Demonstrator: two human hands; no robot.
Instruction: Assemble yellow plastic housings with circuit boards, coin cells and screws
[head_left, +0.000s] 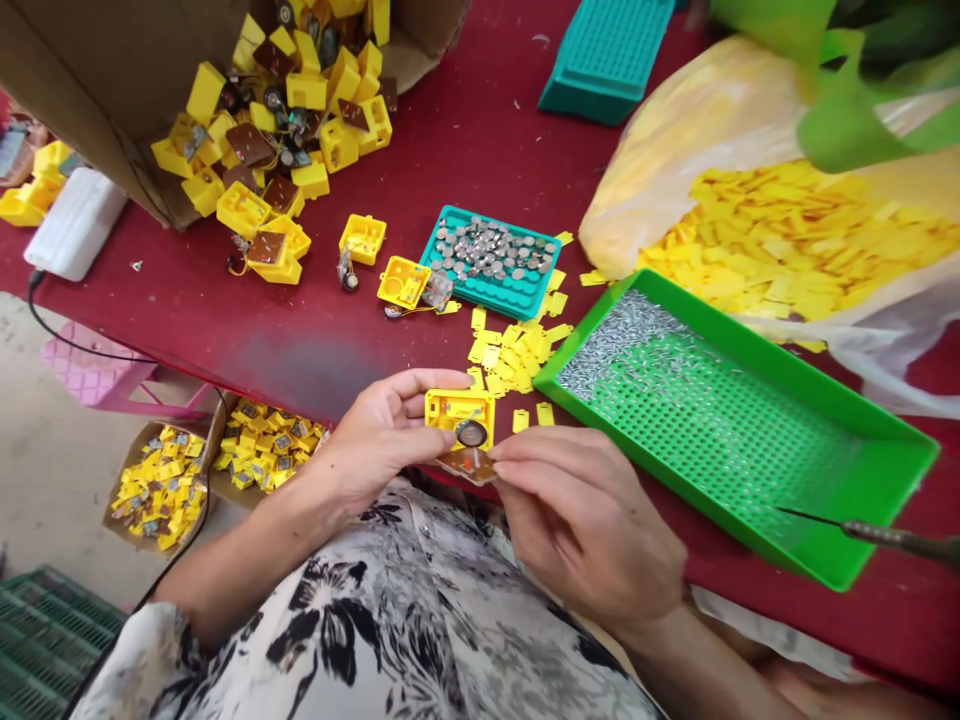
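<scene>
While near yellow tabs (517, 355) and green tray (682, 430), left grip (375, 430) snug on yellow case (441, 410), right grip (592, 510) tight on board (478, 468).

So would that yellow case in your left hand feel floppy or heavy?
The yellow case would probably feel stiff: its walls look straight. It may be light, being an open shell. The round dark part at its opening could tumble out if tipped; I can't see whether it's fastened.
</scene>
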